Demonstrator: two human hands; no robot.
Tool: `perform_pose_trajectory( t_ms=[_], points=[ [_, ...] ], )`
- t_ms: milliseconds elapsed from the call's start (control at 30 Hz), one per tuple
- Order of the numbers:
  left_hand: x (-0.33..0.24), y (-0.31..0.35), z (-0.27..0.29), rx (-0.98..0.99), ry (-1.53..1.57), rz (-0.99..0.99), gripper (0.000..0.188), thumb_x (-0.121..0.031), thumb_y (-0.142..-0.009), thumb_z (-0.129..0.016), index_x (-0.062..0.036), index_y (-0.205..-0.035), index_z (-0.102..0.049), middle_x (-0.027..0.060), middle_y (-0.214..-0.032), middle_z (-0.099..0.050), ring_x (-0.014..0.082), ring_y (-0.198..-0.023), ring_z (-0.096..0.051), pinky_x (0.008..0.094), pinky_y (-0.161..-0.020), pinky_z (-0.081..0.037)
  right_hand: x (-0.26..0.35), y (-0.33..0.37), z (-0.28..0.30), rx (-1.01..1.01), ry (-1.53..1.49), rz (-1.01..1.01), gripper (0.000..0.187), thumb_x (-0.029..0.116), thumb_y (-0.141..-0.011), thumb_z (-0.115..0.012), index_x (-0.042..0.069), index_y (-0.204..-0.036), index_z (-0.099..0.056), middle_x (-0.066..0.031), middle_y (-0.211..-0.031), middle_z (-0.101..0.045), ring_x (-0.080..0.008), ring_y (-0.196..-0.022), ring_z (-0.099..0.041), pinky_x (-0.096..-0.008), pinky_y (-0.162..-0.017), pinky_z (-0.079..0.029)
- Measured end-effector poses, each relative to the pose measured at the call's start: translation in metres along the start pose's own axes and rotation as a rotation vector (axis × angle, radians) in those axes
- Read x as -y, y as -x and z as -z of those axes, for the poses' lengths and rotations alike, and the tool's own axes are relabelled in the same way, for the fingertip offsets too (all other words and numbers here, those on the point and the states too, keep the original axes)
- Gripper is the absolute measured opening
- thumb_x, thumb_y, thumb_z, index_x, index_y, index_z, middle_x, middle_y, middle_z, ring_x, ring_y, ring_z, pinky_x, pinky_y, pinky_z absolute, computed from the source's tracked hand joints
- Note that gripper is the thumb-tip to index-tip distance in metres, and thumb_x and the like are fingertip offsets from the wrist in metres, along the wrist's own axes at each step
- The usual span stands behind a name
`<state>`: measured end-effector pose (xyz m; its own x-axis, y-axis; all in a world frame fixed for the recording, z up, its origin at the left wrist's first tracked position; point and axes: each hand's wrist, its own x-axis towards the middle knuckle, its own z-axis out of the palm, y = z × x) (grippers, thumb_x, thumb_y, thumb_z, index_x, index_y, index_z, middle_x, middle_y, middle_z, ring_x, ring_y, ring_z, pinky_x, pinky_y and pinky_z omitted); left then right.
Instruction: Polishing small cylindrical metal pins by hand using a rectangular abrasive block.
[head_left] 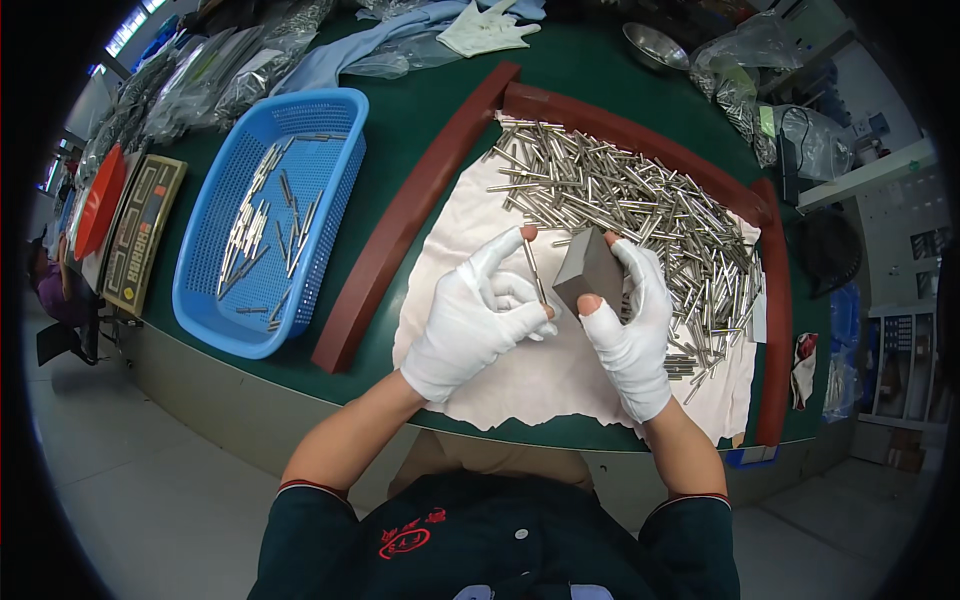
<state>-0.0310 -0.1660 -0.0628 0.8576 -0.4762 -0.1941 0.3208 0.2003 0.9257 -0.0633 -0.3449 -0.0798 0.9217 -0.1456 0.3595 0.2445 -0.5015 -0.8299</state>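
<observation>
Both my hands wear white gloves with bare fingertips. Between the fingertips of my left hand [480, 310] is a thin metal pin [535, 268], held tilted. My right hand [636, 325] grips a dark grey rectangular block [585, 268], thumb on the near side and fingers on the far side. The pin and the block are close together, over a pale cloth [500, 385]. Past my right hand, a large heap of shiny metal pins [640, 190] spreads across the cloth. What the right palm covers is hidden.
Dark red bars [425, 215] frame the cloth on the green table [395, 120]. Left of them stands a blue perforated basket [350, 150] with several pins inside. A white glove [488, 30] and a metal bowl [655, 46] lie at the back. Plastic bags [215, 80] line the far left.
</observation>
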Motion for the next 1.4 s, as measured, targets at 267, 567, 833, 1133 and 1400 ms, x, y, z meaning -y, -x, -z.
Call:
perform_pose_trajectory(
  t_ms=[267,567,833,1133,1400],
  points=[
    [0.018,-0.002,0.003,-0.051,-0.275,-0.166,0.064,0.008,-0.077,-0.059,0.0014,-0.137,-0.036,0.0050,-0.075,-0.062,0.0062,-0.067,-0.058,0.0193,-0.061,-0.046,0.005,0.005,-0.005,0.065,-0.011,0.038,0.063,0.027,-0.065,-0.077,-0.006,-0.111,-0.051,-0.0151,-0.101,-0.052,-0.0255,-0.090,-0.054,-0.0342,-0.080,-0.045],
    [0.030,-0.001,-0.001,-0.156,-0.547,-0.476,0.061,0.008,-0.073,-0.060,-0.0017,-0.131,-0.046,0.0071,-0.072,-0.062,0.0111,-0.057,-0.059,0.0224,-0.058,-0.048,0.002,0.002,-0.003,0.024,0.065,0.037,0.060,0.026,-0.064,-0.076,-0.004,-0.110,-0.053,-0.0140,-0.099,-0.053,-0.0266,-0.089,-0.054,-0.0347,-0.078,-0.045],
    [0.032,-0.003,0.000,-0.154,-0.633,-0.637,0.059,0.010,-0.072,-0.061,-0.0024,-0.128,-0.048,0.0069,-0.069,-0.059,0.0164,-0.055,-0.059,0.0249,-0.056,-0.048,0.005,0.001,-0.003,0.011,0.057,-0.011,0.059,0.026,-0.064,-0.077,-0.005,-0.108,-0.053,-0.0147,-0.100,-0.053,-0.0256,-0.090,-0.054,-0.0353,-0.079,-0.045],
    [0.029,-0.001,-0.003,-0.148,-0.620,-0.680,0.059,0.009,-0.072,-0.063,-0.0023,-0.129,-0.047,0.0061,-0.068,-0.061,0.0137,-0.056,-0.060,0.0239,-0.058,-0.049,-0.002,-0.001,-0.005,-0.033,0.087,-0.027,0.057,0.025,-0.064,-0.077,-0.005,-0.107,-0.053,-0.0145,-0.098,-0.054,-0.0268,-0.089,-0.055,-0.0355,-0.078,-0.046],
    [0.025,0.002,0.000,-0.072,-0.581,-0.452,0.062,0.007,-0.077,-0.065,0.0041,-0.133,-0.038,0.0084,-0.080,-0.066,0.0121,-0.071,-0.065,0.0216,-0.064,-0.052,-0.002,-0.002,-0.006,-0.034,0.093,0.030,0.057,0.027,-0.064,-0.078,-0.004,-0.107,-0.055,-0.0148,-0.098,-0.056,-0.0272,-0.088,-0.056,-0.0351,-0.078,-0.046]
  ],
)
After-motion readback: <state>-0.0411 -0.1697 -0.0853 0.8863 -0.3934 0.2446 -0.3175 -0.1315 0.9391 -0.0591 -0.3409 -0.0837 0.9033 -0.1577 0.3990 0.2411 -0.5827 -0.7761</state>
